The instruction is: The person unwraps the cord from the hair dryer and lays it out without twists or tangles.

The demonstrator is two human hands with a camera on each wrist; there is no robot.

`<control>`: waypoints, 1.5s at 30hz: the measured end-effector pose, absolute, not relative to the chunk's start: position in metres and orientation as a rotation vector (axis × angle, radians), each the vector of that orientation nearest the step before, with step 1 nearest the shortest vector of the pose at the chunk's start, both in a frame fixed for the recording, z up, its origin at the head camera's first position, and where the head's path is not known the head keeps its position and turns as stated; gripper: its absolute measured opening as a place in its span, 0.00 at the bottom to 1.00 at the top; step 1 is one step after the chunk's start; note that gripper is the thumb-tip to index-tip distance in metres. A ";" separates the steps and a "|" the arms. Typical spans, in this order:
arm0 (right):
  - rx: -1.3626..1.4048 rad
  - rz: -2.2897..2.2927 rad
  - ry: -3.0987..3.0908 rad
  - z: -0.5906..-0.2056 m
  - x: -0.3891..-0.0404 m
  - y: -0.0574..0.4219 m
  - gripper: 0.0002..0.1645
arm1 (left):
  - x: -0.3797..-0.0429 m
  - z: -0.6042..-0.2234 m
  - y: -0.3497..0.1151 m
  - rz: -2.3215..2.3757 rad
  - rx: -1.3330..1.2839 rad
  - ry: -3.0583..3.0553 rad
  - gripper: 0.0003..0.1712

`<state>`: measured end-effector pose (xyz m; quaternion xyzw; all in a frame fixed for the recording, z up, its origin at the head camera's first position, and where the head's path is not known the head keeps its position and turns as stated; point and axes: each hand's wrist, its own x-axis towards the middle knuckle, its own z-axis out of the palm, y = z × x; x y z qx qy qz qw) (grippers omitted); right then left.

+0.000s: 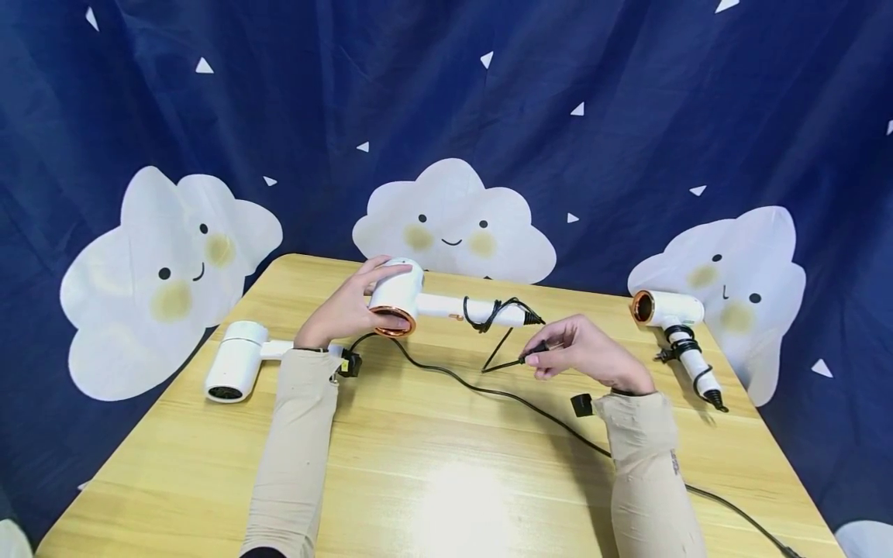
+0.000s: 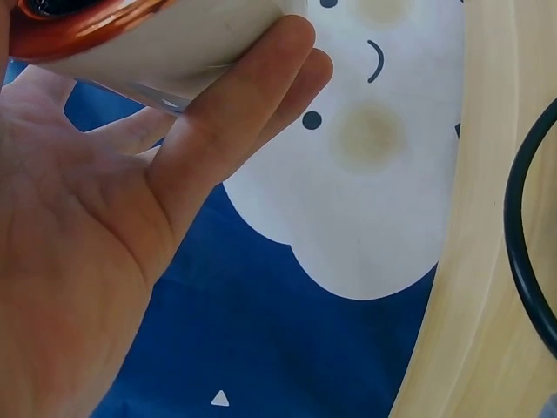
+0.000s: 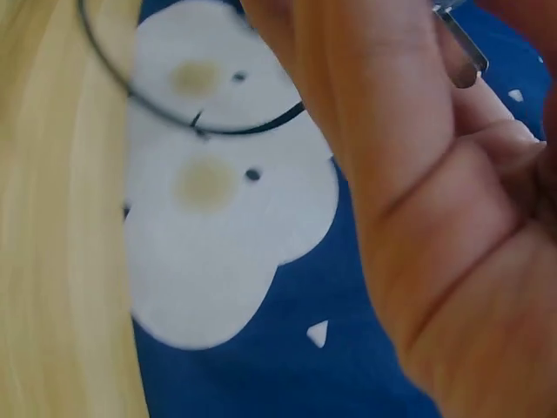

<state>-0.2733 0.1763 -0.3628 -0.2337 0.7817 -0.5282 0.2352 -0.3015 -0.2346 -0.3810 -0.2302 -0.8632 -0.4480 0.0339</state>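
Observation:
A white hair dryer (image 1: 401, 288) with a copper-coloured ring is held by its head in my left hand (image 1: 346, 308), thumb low near the ring and fingers over the far side. Its handle points right, with black cord looped around the end. In the left wrist view the dryer's head (image 2: 200, 57) lies against the fingers. My right hand (image 1: 577, 353) pinches the black plug (image 1: 536, 353) of that cord between thumb and fingertips. A metal prong (image 3: 466, 48) shows beside the fingers in the right wrist view. Between handle and plug the cord hangs bent.
A second white hair dryer (image 1: 237, 363) lies at the left, its handle partly behind my left forearm. Another, copper-ringed hair dryer (image 1: 680, 308), cord wrapped around its handle, lies at the right edge. A long black cord (image 1: 512, 397) crosses the wooden table (image 1: 391, 465) and passes under my right arm.

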 end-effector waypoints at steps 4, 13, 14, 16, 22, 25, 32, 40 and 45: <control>-0.576 -1.427 2.150 -0.372 -0.280 0.180 0.18 | -0.300 -0.380 -0.235 -1.374 -0.705 -2.664 0.54; -0.467 -1.529 2.202 -0.384 -0.291 0.192 0.19 | -0.300 -0.380 -0.234 -1.360 -0.715 -2.651 0.53; -0.445 -1.550 2.204 -0.386 -0.291 0.193 0.20 | -0.301 -0.380 -0.234 -1.362 -0.722 -2.645 0.53; -0.375 -1.608 2.203 -0.387 -0.293 0.194 0.20 | -0.301 -0.380 -0.234 -1.375 -0.723 -2.645 0.53; -0.236 -1.870 2.181 -0.391 -0.296 0.197 0.18 | -0.299 -0.379 -0.232 -1.393 -0.698 -2.663 0.53; -0.196 -2.025 2.119 -0.391 -0.298 0.199 0.15 | -0.299 -0.379 -0.232 -1.395 -0.700 -2.663 0.53; -0.099 -2.306 1.947 -0.391 -0.300 0.202 0.08 | -0.301 -0.380 -0.233 -1.400 -0.712 -2.667 0.53; -0.062 -2.628 1.726 -0.389 -0.301 0.200 0.10 | -0.301 -0.381 -0.232 -1.406 -0.708 -2.677 0.53; -0.058 -2.762 1.607 -0.385 -0.301 0.198 0.12 | -0.301 -0.381 -0.232 -1.406 -0.708 -2.680 0.53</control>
